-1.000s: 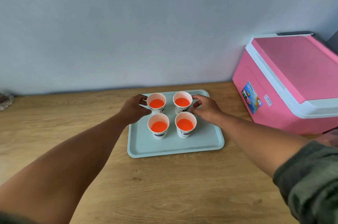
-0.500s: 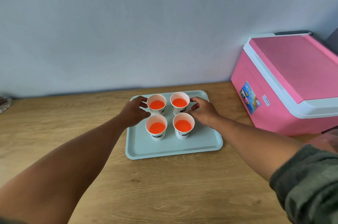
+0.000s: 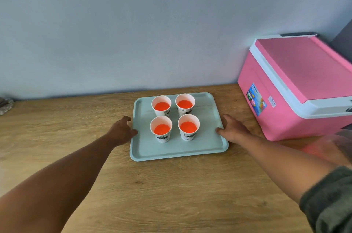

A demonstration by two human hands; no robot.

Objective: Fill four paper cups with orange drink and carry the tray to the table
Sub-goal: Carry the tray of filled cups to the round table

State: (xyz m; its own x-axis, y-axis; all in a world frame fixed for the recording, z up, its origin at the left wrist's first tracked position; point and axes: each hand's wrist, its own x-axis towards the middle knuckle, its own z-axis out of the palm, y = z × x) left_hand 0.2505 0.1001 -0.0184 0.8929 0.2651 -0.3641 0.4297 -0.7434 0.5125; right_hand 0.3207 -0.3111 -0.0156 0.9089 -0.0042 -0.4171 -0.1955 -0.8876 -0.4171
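One head-worn wide-angle view looks forward and down, near over the wooden top [image 3: 171, 185], tray [image 3: 205, 143] mid-frame, wall [image 3: 152, 23] filling the upper half.

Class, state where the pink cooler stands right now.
In the head view, the pink cooler stands at the right on the wooden counter, against the wall, just right of the tray.

The table [image 3: 171, 185], filling the lower frame, looks like matt light wood with visible grain and small dark knots. At the centre, the pale green tray [image 3: 177, 147] has a smooth, faintly satin plastic look, and the four paper cups [image 3: 161, 106] on it are matt white with dark print. At the right, the pink cooler [image 3: 297, 88] looks like hard, slightly glossy plastic with a white rim and a shiny colour sticker.
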